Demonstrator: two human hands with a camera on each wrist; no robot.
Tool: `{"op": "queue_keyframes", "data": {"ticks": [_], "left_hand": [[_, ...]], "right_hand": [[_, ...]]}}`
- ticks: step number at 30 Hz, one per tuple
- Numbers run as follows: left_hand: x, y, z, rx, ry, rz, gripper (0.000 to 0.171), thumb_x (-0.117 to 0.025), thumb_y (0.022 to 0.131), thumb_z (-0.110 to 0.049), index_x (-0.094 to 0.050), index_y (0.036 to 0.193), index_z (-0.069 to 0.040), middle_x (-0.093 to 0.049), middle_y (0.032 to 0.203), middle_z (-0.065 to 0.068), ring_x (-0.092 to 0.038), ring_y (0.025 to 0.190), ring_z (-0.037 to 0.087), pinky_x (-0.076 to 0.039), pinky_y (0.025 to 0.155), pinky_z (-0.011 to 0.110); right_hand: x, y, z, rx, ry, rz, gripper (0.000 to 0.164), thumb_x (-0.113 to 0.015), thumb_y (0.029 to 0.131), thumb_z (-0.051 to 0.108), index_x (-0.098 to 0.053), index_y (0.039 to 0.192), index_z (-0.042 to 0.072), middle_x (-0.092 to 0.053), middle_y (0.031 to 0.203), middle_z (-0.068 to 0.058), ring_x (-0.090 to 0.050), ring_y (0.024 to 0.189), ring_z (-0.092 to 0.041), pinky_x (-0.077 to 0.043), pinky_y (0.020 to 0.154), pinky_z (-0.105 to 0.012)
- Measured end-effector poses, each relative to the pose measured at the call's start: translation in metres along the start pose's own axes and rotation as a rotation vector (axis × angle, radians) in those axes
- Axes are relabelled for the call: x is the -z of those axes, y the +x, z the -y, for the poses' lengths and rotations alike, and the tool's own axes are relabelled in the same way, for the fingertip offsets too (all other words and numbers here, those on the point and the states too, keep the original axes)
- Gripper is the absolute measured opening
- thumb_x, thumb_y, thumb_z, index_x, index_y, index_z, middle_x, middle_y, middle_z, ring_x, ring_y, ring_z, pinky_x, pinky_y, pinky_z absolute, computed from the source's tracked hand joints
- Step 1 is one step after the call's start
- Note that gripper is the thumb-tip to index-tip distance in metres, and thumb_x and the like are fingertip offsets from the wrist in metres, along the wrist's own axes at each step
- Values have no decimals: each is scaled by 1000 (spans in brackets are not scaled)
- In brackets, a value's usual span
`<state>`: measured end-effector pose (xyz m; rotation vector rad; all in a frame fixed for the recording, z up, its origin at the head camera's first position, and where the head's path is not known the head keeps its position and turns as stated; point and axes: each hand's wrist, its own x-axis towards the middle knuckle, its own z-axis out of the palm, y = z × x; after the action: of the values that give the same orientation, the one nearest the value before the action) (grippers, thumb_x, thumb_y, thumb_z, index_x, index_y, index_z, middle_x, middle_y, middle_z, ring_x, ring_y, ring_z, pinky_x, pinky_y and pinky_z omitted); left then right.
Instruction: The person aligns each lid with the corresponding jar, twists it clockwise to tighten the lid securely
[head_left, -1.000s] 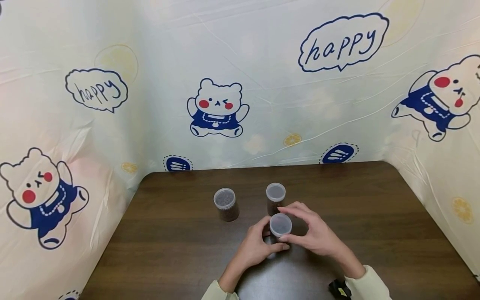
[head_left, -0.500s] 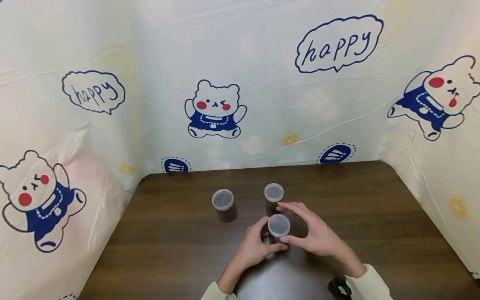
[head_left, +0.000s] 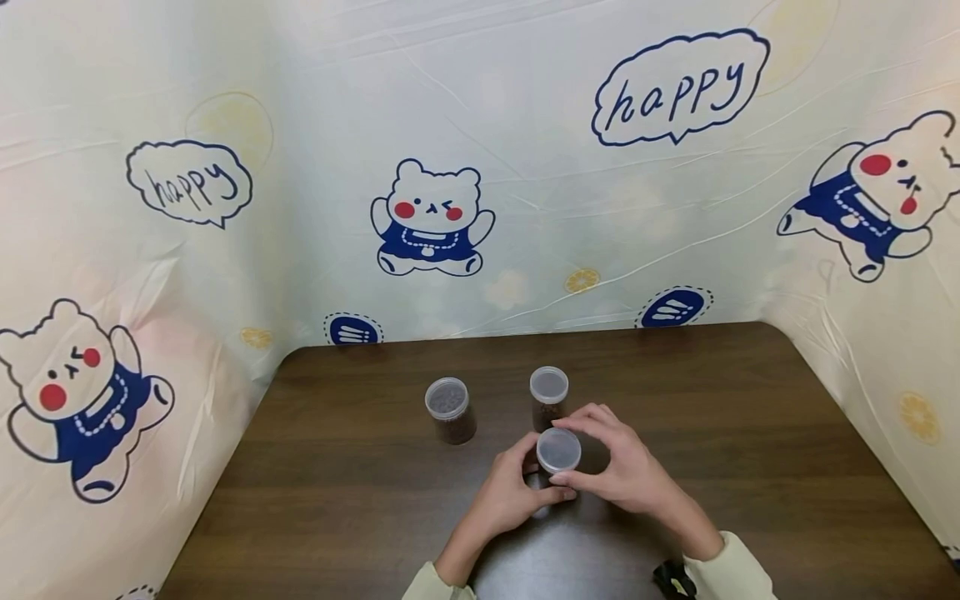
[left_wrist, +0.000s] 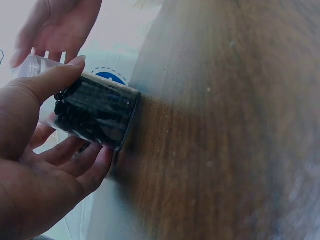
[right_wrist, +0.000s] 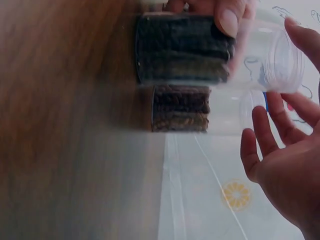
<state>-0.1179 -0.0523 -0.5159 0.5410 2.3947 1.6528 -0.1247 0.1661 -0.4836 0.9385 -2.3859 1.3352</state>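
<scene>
A clear plastic jar [right_wrist: 182, 47], partly filled with small dark pieces, stands upright on the table between my hands. My left hand [head_left: 510, 492] grips its lower body, thumb on the near side and fingers curled behind. With thumb and fingers my right hand [head_left: 630, 467] spans the translucent screw lid [head_left: 558, 450] at the top. Just behind is a second lidded jar [head_left: 549, 392] holding brownish pieces; in the right wrist view that rear jar [right_wrist: 180, 110] is partly hidden by the held one.
A third lidded jar [head_left: 453, 421] with dark contents stands to the left on the brown wooden table [head_left: 360, 500]. A printed cloth [head_left: 525, 100] hangs around the table's back and sides. Something black [head_left: 673, 579] sits at the right sleeve.
The right fingers have shifted round the lid, the thumb moving slightly left along its near edge. The left hand and the jars have stayed in place.
</scene>
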Motion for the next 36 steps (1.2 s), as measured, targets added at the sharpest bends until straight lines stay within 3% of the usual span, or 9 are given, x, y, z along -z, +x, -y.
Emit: {"op": "queue_keyframes", "data": {"ticks": [7,13,17,23,30,36], "left_hand": [[1,-1,0,11,8,5,55,-93,81,-27,-65,128,-27,-75,120,-3,-70,113,7,-58,100,28],[1,-1,0,15,0,7,56,-93,81,-26,-64,129,-27,-74,120,-4,-70,112,7,-58,100,29],[1,-1,0,7,-19,10,56,-94,80,-27,-65,128,-27,-74,119,-4,-71,111,6,-59,101,33],[1,-1,1,9,-24,10,56,-94,80,-29,-64,128,-28,-75,118,-4,-71,110,6,-59,100,32],[-1,-1,-1,11,2,3,56,-94,80,-29,-65,128,-27,-74,119,-4,-71,111,7,-58,99,28],[-3,-1,-2,-7,-8,-20,57,-95,78,-23,-67,127,-24,-77,117,-1,-72,109,6,-59,96,25]], "right_hand": [[-4,-1,4,-95,-6,-3,58,-96,76,31,-68,126,24,-67,119,10,-58,113,-8,-52,95,-36],[4,-2,0,-83,19,55,74,-96,77,33,-61,141,22,-65,134,6,-57,122,-15,-48,105,-27],[7,-3,-1,-73,71,105,72,-92,82,25,-61,146,18,-64,141,4,-56,130,-16,-44,110,-22],[6,-1,1,-48,84,101,65,-92,81,19,-66,141,19,-68,132,5,-57,126,-9,-46,107,-22],[0,0,2,27,56,57,66,-92,81,17,-66,141,15,-66,118,2,-55,111,-11,-48,95,-25],[-6,-1,5,-19,29,15,60,-93,80,24,-69,134,18,-62,107,6,-53,102,-9,-48,86,-27]]}}
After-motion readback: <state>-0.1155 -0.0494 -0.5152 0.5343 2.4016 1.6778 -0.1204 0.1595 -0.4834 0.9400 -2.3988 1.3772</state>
